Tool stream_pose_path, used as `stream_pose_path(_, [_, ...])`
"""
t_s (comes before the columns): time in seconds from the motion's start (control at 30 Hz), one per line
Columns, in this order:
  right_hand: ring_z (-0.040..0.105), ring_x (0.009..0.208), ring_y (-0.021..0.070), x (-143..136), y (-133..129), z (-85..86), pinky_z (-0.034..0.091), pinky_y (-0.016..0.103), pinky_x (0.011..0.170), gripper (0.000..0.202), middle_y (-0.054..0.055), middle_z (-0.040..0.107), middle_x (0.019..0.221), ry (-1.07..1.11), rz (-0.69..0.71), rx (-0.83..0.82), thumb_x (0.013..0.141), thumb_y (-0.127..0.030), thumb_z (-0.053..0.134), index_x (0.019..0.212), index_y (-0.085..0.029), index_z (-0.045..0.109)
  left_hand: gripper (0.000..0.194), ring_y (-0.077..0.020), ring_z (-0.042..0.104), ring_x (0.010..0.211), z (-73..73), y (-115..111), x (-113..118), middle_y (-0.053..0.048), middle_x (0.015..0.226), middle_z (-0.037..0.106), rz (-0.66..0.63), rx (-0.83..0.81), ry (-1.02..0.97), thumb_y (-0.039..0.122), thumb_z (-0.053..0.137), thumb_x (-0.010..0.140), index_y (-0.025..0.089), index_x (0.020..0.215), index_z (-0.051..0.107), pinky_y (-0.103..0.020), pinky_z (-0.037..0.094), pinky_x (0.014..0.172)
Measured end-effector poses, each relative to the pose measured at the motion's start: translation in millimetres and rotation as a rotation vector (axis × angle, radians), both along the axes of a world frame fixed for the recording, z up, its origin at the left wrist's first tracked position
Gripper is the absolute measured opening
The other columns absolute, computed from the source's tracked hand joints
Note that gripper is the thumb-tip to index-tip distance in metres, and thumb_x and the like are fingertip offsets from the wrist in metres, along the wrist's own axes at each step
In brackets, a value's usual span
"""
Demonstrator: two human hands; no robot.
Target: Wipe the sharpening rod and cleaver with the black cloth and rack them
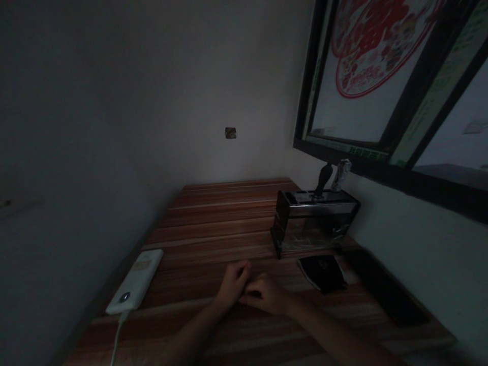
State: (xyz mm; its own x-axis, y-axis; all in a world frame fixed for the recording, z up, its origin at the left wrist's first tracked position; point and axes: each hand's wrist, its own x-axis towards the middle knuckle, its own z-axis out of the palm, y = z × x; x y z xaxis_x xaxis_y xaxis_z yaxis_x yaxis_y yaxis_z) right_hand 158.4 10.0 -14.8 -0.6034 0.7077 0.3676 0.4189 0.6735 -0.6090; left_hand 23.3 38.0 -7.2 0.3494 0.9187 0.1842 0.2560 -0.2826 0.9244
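Note:
My left hand (233, 282) and my right hand (267, 295) rest low over the middle of a striped wooden tabletop (224, 223), close together with their fingertips nearly meeting. The fingers of both are curled into a pinch. Whether something small sits between them is too dark to tell. Nearest to my right hand lies a flat black pouch or folded cloth (322, 272). Behind it stands a dark box-shaped holder (316, 218) with clear sides, with a black handle (324, 178) and a silvery wrapped item (342, 174) sticking up from its slotted top.
At the left edge lies a white power bank (139, 279) with a white cable (117, 335) running toward me. A long dark strip (385, 287) lies along the right wall. A framed window or mirror (354, 122) with red decoration hangs above. The back wall has a small brown box opening (231, 133).

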Motion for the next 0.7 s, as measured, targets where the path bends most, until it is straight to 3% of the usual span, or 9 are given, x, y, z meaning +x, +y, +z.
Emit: stream_pose_path(0.7, [0.052,0.055,0.0104,0.6,6.1,2.7,0.037,0.020,0.056,0.036,0.002,0.063,0.061,0.008,0.006,-0.147,0.083,-0.041,0.049,0.067,-0.013,0.065,0.040,-0.0089,0.032,0.053,-2.0,4.3,-1.0,0.004,0.053,0.035,-0.010,0.012,-0.007,0.046,0.038,0.081,0.016,0.053,0.040,-0.020,0.026,0.050])
